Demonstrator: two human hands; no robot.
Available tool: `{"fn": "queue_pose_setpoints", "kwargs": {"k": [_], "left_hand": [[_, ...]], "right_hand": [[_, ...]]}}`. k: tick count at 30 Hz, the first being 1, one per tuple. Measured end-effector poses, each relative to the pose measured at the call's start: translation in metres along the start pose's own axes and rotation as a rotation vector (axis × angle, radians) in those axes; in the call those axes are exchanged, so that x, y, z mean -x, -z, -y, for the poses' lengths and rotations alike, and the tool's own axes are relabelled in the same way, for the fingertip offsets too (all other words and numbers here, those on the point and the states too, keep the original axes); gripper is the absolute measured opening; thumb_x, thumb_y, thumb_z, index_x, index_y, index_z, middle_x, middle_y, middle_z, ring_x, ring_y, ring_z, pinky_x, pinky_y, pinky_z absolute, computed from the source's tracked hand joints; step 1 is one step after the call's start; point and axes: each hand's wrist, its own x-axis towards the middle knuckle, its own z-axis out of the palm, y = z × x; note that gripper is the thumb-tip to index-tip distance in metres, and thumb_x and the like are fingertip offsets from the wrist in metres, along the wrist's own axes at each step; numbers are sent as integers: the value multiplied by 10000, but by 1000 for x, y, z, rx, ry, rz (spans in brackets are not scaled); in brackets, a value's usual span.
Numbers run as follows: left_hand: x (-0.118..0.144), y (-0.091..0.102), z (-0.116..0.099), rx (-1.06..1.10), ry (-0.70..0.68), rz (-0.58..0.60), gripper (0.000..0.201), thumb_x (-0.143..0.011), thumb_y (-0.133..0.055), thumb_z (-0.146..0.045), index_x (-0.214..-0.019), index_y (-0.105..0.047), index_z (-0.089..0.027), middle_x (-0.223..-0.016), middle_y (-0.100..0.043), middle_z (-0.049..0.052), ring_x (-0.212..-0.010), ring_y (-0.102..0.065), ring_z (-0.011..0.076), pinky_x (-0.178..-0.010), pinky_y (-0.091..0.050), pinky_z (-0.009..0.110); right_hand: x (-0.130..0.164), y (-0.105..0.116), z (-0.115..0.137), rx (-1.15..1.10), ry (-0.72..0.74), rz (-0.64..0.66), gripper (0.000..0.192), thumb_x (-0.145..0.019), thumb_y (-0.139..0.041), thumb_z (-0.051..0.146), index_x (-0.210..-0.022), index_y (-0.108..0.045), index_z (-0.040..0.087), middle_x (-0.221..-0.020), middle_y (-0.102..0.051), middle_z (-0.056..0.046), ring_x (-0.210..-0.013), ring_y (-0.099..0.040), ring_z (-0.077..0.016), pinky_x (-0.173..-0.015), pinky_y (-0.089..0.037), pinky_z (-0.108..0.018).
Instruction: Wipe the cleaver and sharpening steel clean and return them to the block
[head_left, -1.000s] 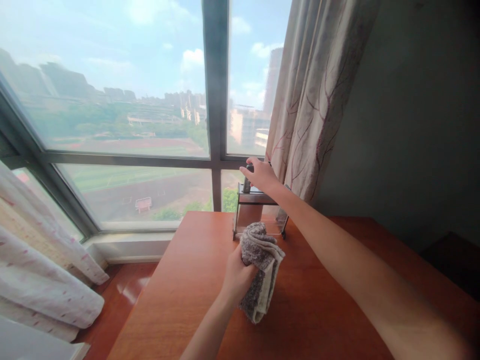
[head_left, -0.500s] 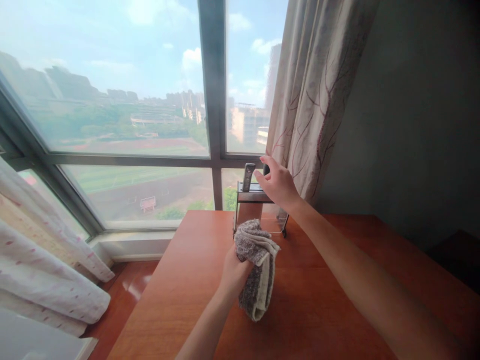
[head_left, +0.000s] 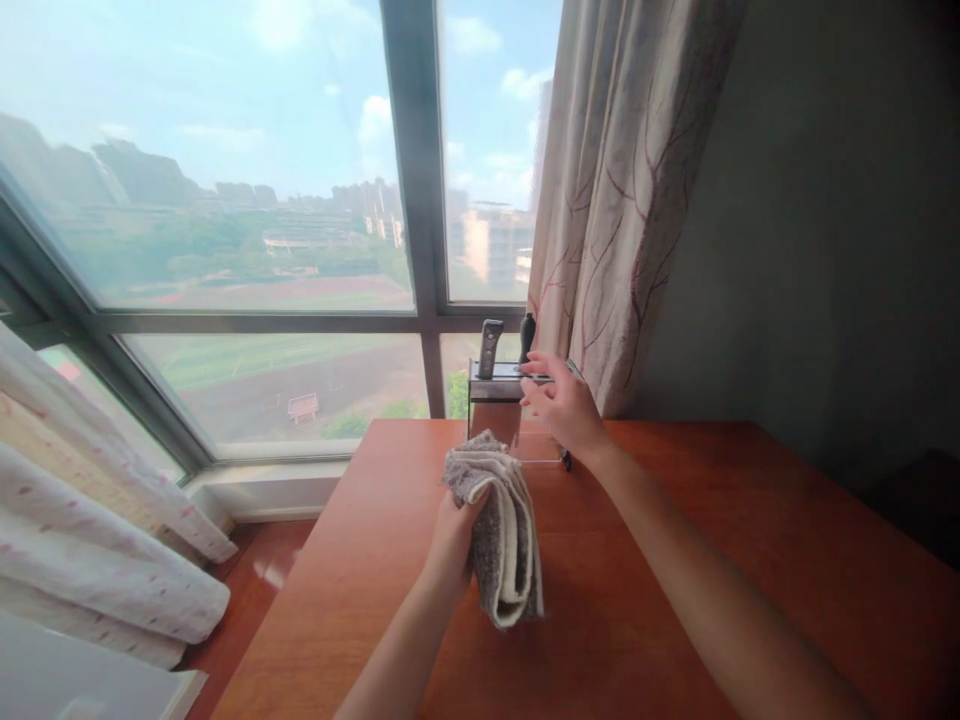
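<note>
Right hand (head_left: 564, 405) at knife rack (head_left: 501, 378) edge

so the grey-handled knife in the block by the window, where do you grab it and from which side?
Grip the grey handle, the only part standing clear of the knife block; the blade is hidden in the slot. Come from above, probably from the window side, since the right hand and the dark handle crowd the curtain side. Pull straight up.

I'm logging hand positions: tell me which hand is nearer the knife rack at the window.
Right. The right hand has its fingertips at the top edge of the knife rack. The left hand is lower on the table, gripping a grey cloth in front of the rack.
</note>
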Motion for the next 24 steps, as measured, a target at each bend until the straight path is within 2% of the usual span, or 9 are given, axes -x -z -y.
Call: {"fn": "queue_pose_setpoints", "kwargs": {"k": [3, 7, 10, 14, 18, 20, 24], "left_hand": [[0, 2, 3, 160, 126, 56, 567, -678, -738, -456, -1148, -611, -166, -1025, -707, 101, -961, -656, 297, -876, -495, 400], [-1, 3, 3, 311, 294, 94, 577, -734, -647, -548, -1164, -612, -164, -1011, -712, 115, -988, -646, 322, -908, -477, 446], [0, 1, 1, 367, 315, 149, 591, -758, -578, -602, -1187, -611, -198, -1000, -718, 97, -1001, -640, 331, -924, -464, 467], [2, 0, 0, 344, 298, 243, 598, -728, -588, -621, -1187, -623, -240, -983, -727, 64, -998, -636, 346, -913, -466, 485], [2, 4, 3, 331, 324, 329, 623, -716, -581, -624, -1167, -646, -200, -971, -728, 92, -993, -635, 358, -919, -454, 517], [3, 4, 5, 350, 353, 362, 622, -704, -600, -608, -1156, -650, -183, -975, -727, 106, -1002, -629, 371, -937, -430, 546], [6, -1, 4, 389, 377, 392, 600, -670, -658, -554, -1142, -645, -184, -1013, -719, 111, -1033, -612, 390, -971, -386, 579]], "right_hand": [[28, -2, -20, -74, -114, 56, 325, -827, -557, 293, -1146, -555, 232, -1058, -665, -64, -650, -652, -141, -638, -544, -304], [64, -13, -44, -138, -186, 70, 300, -821, -585, 328, -1097, -604, 212, -1021, -689, -80, -873, -664, -203, -809, -522, -358], [87, -20, -50, -200, -261, 139, 343, -831, -585, 397, -1110, -617, 201, -1068, -682, -104, -965, -647, -239, -877, -489, -392], [109, -28, -48, -391, -338, 345, 461, -807, -628, 451, -1205, -577, 224, -1185, -647, -81, -1095, -591, -264, -977, -418, -422], [121, -34, -51, -650, -502, 488, 550, -780, -660, 476, -1239, -541, 197, -1171, -657, -78, -1089, -594, -271, -949, -441, -418], [125, -37, -55, -668, -513, 482, 516, -786, -652, 484, -1197, -572, 184, -1161, -662, -77, -1065, -602, -270, -930, -450, -409], [132, -40, -63, -524, -420, 367, 422, -822, -590, 508, -1041, -653, 153, -1045, -699, -73, -973, -620, -269, -862, -469, -388]]}}
